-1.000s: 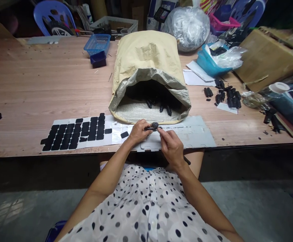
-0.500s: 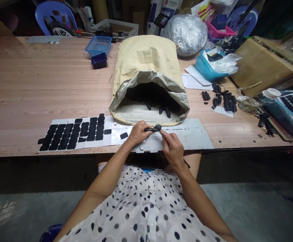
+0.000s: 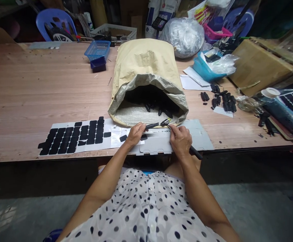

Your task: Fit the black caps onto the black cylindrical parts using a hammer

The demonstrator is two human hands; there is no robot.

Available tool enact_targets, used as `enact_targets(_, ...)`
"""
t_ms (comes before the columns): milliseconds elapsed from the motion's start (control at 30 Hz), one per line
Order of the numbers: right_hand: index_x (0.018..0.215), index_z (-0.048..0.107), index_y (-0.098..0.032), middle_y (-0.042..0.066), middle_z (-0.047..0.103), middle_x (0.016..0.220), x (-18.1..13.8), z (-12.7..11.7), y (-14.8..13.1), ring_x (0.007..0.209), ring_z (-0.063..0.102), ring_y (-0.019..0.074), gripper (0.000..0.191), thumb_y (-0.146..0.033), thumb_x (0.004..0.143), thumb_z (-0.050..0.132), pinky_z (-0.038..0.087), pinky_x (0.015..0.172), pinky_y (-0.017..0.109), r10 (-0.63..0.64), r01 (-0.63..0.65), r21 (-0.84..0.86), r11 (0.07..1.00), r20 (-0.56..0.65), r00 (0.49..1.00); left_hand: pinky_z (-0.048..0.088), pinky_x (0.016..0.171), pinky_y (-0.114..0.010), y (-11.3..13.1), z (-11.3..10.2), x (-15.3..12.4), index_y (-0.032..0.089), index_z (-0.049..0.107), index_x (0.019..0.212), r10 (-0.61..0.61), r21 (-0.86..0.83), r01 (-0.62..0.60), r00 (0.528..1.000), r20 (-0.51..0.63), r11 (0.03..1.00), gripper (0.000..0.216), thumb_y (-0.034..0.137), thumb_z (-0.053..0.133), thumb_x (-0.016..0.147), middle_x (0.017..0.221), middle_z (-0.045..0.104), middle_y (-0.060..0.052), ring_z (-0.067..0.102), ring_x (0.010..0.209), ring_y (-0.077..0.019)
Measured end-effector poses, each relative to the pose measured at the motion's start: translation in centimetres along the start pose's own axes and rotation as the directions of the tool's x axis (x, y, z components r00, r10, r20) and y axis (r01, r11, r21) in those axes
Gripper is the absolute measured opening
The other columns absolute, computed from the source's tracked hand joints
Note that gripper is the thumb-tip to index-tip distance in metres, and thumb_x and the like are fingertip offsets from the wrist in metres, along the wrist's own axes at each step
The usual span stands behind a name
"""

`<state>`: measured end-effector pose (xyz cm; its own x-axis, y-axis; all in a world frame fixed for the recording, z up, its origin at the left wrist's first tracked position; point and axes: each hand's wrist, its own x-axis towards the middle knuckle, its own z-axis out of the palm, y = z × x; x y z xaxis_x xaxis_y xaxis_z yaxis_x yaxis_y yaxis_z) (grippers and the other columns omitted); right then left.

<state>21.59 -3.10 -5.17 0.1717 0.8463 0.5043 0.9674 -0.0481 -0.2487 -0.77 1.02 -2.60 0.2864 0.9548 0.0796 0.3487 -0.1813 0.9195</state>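
Observation:
My left hand is closed on one end of a slim black piece, which points right over the grey board. In my right hand is a small hammer; its dark head shows a bit of yellow and its black handle sticks out below the wrist. The hammer head is to the right of the black piece, a small gap between them. Just behind both hands lies the open mouth of a beige woven sack, with black pieces inside it.
A white sheet with rows of black stickers lies left. At right are loose black pieces, a turquoise basin and a cardboard box. Blue baskets stand behind, left of the sack.
The hammer head has moved right, off the black piece, and its handle now shows more below my right hand. My left hand has shifted slightly left.

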Motion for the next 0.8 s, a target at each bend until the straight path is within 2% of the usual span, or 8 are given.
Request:
enact_targets(200, 0.113, 0.076, -0.026, 0.007, 0.058, 0.087, -0.21, -0.27, -0.23, 0.081, 0.045, 0.0206, 0.029, -0.021, 0.094, 0.053, 0.029, 0.069, 0.031, -0.014, 0.016, -0.033, 0.999, 0.042, 0.999, 0.05, 0.08, -0.031, 0.18, -0.03, -0.13, 0.022, 0.052, 0.067, -0.022, -0.028, 0.023, 1.0, 0.021, 0.999, 0.052, 0.057, 0.037, 0.102, 0.076, 0.058, -0.004, 0.057, 0.077, -0.018)
enact_targets(367, 0.114, 0.075, -0.026, 0.007, 0.058, 0.089, -0.16, -0.35, -0.25, 0.083, 0.044, 0.0214, 0.03, -0.021, 0.095, 0.053, 0.028, 0.069, 0.032, 0.01, -0.009, -0.017, 1.0, 0.065, 0.998, 0.051, 0.075, -0.03, 0.09, 0.02, -0.17, 0.022, 0.046, 0.064, 0.002, -0.05, -0.001, 1.0, 0.023, 0.999, 0.05, 0.055, 0.038, 0.101, 0.074, 0.053, -0.003, 0.055, 0.075, -0.0175)
enact_targets(533, 0.115, 0.075, -0.026, 0.007, 0.058, 0.09, -0.17, -0.4, -0.35, 0.084, 0.045, 0.0216, 0.03, -0.021, 0.095, 0.053, 0.029, 0.069, 0.032, 0.01, -0.007, -0.034, 0.999, 0.072, 0.997, 0.049, 0.079, -0.031, 0.2, -0.09, -0.33, 0.022, 0.047, 0.06, 0.002, 0.006, -0.003, 1.0, 0.028, 1.0, 0.055, 0.057, 0.035, 0.1, 0.071, 0.054, -0.003, 0.053, 0.073, -0.0175)
enact_targets(800, 0.113, 0.075, -0.026, 0.007, 0.058, 0.088, -0.17, -0.12, -0.34, 0.083, 0.044, 0.0208, 0.03, -0.02, 0.094, 0.053, 0.029, 0.07, 0.032, 0.004, -0.003, -0.039, 0.999, 0.044, 0.999, 0.05, 0.074, -0.031, -0.29, -0.2, -0.36, 0.022, 0.047, 0.055, 0.023, -0.006, -0.023, 1.0, -0.006, 1.0, 0.059, 0.057, 0.032, 0.1, 0.065, 0.055, -0.003, 0.053, 0.067, -0.017)
